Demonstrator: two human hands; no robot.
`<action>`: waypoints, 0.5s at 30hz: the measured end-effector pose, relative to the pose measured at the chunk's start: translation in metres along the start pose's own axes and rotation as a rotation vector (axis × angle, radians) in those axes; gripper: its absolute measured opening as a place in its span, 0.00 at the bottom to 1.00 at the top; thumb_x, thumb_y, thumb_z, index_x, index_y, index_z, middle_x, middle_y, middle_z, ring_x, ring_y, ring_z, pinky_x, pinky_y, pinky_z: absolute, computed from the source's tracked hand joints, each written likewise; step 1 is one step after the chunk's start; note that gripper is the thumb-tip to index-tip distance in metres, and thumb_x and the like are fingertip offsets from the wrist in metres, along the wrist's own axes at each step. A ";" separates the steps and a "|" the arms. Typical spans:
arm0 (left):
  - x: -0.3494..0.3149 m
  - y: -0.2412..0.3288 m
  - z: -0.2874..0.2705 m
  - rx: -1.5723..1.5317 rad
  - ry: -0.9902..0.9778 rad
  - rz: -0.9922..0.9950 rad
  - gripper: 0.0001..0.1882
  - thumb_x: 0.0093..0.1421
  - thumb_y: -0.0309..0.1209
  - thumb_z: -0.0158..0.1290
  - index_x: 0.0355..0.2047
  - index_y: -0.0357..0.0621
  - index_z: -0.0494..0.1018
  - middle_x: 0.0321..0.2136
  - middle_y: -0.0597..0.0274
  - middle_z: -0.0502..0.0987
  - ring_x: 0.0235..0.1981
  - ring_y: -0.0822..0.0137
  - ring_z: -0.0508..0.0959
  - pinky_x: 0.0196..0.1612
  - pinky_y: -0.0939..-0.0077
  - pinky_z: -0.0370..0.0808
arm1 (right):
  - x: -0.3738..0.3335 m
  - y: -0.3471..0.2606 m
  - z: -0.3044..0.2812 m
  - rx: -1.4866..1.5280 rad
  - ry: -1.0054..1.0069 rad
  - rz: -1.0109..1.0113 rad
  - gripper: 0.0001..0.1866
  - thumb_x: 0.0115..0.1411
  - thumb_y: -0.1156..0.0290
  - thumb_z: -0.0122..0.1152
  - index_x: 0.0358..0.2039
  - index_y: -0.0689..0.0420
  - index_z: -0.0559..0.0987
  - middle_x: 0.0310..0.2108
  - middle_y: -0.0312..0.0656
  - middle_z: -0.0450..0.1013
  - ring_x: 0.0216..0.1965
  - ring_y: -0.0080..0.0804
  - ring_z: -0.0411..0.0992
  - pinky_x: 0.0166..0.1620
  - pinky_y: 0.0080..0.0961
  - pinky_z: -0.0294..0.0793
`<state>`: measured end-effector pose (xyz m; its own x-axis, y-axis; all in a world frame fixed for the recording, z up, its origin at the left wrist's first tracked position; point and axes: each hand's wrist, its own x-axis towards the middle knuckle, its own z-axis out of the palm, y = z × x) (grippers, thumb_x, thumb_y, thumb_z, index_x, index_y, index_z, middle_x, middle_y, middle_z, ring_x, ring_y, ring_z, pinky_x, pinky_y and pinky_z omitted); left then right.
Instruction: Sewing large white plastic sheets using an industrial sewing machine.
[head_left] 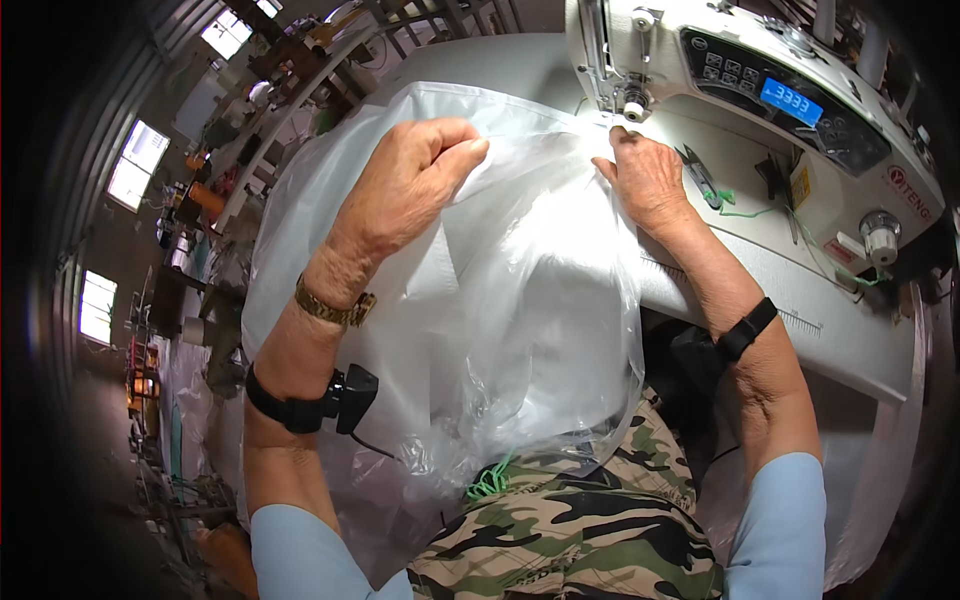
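Observation:
A large translucent plastic sheet spreads over the table's front edge and down onto my lap. My left hand is closed in a pinch on its upper part, pulling a fold taut toward the right. Close to the needle area of a white sewing machine, my right hand has its fingers pressed together on the sheet's edge. The machine's lamp lights this spot brightly, so the fingertips and the seam are hard to make out.
Right of my right hand lie thread snips with green thread beside them. A ruler scale runs along the table edge. More green thread hangs at my lap. Workbenches and cluttered equipment stand at the far left.

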<state>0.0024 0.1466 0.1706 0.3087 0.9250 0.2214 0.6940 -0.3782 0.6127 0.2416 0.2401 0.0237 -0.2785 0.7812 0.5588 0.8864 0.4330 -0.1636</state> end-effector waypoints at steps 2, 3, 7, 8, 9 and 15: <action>0.006 0.003 -0.002 0.015 -0.019 0.025 0.17 0.66 0.32 0.50 0.22 0.35 0.69 0.15 0.72 0.62 0.19 0.80 0.60 0.22 0.77 0.59 | 0.004 0.002 0.009 -0.063 0.003 -0.027 0.14 0.58 0.65 0.65 0.35 0.64 0.76 0.25 0.48 0.78 0.28 0.44 0.79 0.34 0.38 0.77; 0.007 0.004 -0.002 0.010 -0.016 0.020 0.17 0.66 0.32 0.50 0.22 0.35 0.69 0.15 0.72 0.62 0.19 0.80 0.60 0.22 0.77 0.59 | 0.005 0.002 0.012 -0.112 -0.010 -0.037 0.13 0.57 0.67 0.64 0.35 0.64 0.76 0.25 0.47 0.78 0.28 0.41 0.80 0.33 0.36 0.78; 0.010 0.006 -0.003 -0.007 -0.056 0.104 0.16 0.69 0.34 0.51 0.24 0.38 0.71 0.18 0.79 0.61 0.21 0.84 0.58 0.23 0.82 0.55 | 0.011 0.008 0.018 -0.215 -0.029 -0.083 0.08 0.55 0.72 0.62 0.33 0.62 0.77 0.24 0.45 0.78 0.27 0.41 0.80 0.32 0.35 0.77; 0.010 0.007 -0.004 0.006 -0.071 0.128 0.17 0.69 0.34 0.51 0.24 0.38 0.71 0.18 0.79 0.61 0.21 0.84 0.58 0.23 0.82 0.55 | 0.011 0.011 0.016 -0.141 0.051 -0.131 0.06 0.54 0.74 0.61 0.33 0.60 0.78 0.23 0.45 0.78 0.26 0.41 0.79 0.32 0.36 0.77; 0.010 0.008 -0.003 0.013 -0.062 0.119 0.17 0.69 0.34 0.51 0.24 0.38 0.71 0.18 0.79 0.61 0.21 0.84 0.58 0.23 0.82 0.55 | 0.010 0.014 0.014 -0.071 0.068 -0.169 0.06 0.54 0.76 0.60 0.33 0.57 0.78 0.23 0.44 0.78 0.26 0.41 0.79 0.32 0.37 0.77; -0.010 0.013 0.028 -0.156 -0.151 0.104 0.14 0.69 0.33 0.51 0.27 0.38 0.73 0.20 0.78 0.63 0.23 0.84 0.61 0.25 0.84 0.61 | 0.009 0.038 -0.001 0.134 -0.097 -0.153 0.05 0.59 0.73 0.60 0.30 0.61 0.77 0.22 0.53 0.74 0.28 0.52 0.76 0.36 0.45 0.77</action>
<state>0.0262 0.1313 0.1552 0.4746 0.8615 0.1807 0.5481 -0.4499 0.7051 0.2730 0.2629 0.0234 -0.4460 0.7387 0.5054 0.7756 0.6008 -0.1936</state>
